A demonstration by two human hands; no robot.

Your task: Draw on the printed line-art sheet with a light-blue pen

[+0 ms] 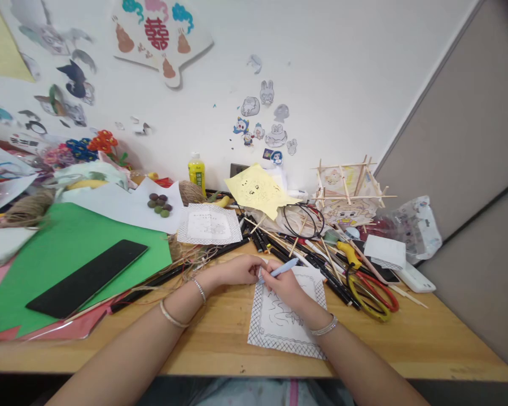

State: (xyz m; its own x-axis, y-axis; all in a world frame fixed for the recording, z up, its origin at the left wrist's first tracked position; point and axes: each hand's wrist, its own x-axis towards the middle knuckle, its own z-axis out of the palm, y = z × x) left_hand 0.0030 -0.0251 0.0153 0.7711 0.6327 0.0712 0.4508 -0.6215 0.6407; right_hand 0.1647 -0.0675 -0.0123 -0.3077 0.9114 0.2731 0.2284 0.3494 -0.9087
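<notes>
A white sheet of paper [290,338] lies on the table before me, with a cross-hatched border and line drawing in black ink. My right hand [285,287] rests over its upper part, fingers wrapped round a light blue pen [284,267] that slants down to the left. My left hand [246,270] is at the sheet's upper left corner, touching or almost touching my right fingers. Its fingers are curled together, and what they pinch, if anything, is hidden. Behind the hands is a second bordered drawing [209,224].
Black markers [336,287], thin wooden sticks and scissors [370,293] crowd the right side. A stick frame with drawings [347,194] stands behind them. On the left, a black flat case [87,278] lies on green paper [21,287]. A yellow bottle [197,173] stands by the wall.
</notes>
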